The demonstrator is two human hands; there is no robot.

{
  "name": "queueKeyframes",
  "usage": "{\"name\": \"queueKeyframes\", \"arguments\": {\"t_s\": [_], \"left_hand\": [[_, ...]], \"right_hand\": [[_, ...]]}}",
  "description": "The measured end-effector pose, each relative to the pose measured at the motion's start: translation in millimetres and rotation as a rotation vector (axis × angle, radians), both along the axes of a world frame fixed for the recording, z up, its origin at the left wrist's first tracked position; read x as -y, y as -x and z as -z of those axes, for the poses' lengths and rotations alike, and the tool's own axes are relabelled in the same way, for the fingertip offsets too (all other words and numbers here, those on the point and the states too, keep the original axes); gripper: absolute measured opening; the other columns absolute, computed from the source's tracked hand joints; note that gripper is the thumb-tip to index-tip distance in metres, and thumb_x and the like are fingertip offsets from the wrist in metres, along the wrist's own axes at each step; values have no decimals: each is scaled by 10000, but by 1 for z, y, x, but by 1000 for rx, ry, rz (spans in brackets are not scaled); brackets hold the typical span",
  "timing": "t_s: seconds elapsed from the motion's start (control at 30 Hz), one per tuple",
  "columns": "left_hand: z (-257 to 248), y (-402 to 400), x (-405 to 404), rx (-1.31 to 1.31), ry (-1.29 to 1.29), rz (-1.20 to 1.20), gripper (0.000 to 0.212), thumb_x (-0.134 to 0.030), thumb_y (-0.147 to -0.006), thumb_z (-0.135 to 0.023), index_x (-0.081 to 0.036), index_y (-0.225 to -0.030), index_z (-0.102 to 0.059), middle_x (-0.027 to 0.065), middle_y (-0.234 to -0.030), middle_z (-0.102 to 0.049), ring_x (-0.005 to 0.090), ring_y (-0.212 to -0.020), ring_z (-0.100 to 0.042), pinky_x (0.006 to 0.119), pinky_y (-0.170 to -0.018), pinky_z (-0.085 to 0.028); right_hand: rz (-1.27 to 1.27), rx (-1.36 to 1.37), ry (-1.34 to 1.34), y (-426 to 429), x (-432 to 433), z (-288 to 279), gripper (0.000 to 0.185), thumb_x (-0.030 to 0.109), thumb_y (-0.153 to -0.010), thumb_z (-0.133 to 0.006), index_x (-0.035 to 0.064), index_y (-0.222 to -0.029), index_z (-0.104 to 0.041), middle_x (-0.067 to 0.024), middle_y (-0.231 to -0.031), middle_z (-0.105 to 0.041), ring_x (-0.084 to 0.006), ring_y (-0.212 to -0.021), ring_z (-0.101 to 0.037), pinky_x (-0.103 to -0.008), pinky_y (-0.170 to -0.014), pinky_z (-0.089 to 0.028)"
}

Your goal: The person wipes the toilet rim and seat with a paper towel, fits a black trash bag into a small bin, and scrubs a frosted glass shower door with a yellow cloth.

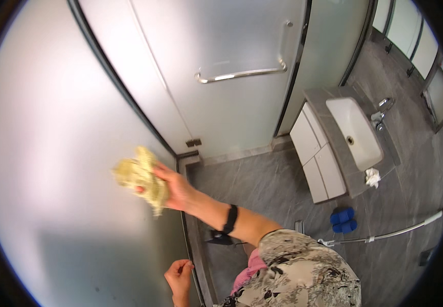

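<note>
My right hand (pixel 175 188) grips a crumpled yellow cloth (pixel 139 176). The cloth lies against or just in front of the large frosted glass panel (pixel 64 153) on the left; any gap is hard to judge. One fingertip shows through the folds. Low in the view, my left hand (pixel 180 274) is beside the same panel, its fingers curled in and nothing visible in them. A black strap (pixel 230 218) with a dark device circles my right forearm.
A frosted glass door (pixel 236 111) with a metal bar handle (pixel 244 75) faces me beyond the panel. To the right are a washbasin (pixel 355 130) over a white cabinet (pixel 317 157), a crumpled white tissue (pixel 373 177), blue slippers (pixel 343 220) and a metal rod (pixel 390 233).
</note>
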State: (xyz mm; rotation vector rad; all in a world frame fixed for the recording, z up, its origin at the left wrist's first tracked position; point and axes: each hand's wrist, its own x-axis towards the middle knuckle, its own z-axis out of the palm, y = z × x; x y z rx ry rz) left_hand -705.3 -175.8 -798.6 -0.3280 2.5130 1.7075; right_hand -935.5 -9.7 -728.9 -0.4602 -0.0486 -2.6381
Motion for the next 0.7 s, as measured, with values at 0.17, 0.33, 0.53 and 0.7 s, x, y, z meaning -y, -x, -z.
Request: {"name": "queueKeyframes", "arguments": {"t_s": [0.17, 0.33, 0.53, 0.7], "left_hand": [[-14, 92, -56, 63, -143, 115, 63, -27, -854, -652, 32, -854, -675, 53, -715, -670, 101, -659, -637, 231, -587, -499], [-16, 192, -104, 125, -218, 254, 99, -86, -860, -657, 11, -867, -674, 48, -738, -676, 97, -661, -639, 228, -574, -493], [-28, 386, -195, -410, 111, 454, 214, -207, -827, -692, -42, -961, -664, 102, -830, -689, 221, -722, -657, 326, -660, -516], [-50, 539, -298, -970, 268, 566, 392, -253, -834, -682, -70, -1163, -572, 165, -1102, -628, 337, -1018, -595, 441, -894, -444]], "right_hand": [[173, 413, -476, 3, -151, 48, 369, 258, -1001, -397, 47, -1294, -473, -158, -1238, -551, -308, -1016, -602, -447, -862, -514], [453, 591, -397, 24, -261, 40, 455, 316, -976, -436, 41, -1339, -456, -167, -1290, -535, -357, -1086, -564, -492, -920, -475], [860, 242, -521, 81, -336, -69, 430, 285, -947, -485, 87, -1328, -475, -135, -1248, -566, -331, -1035, -586, -478, -874, -496], [1267, 65, -779, 138, -375, -162, 371, 173, -959, -473, 93, -1320, -439, -74, -1182, -555, -221, -1039, -568, -370, -841, -495]]}}
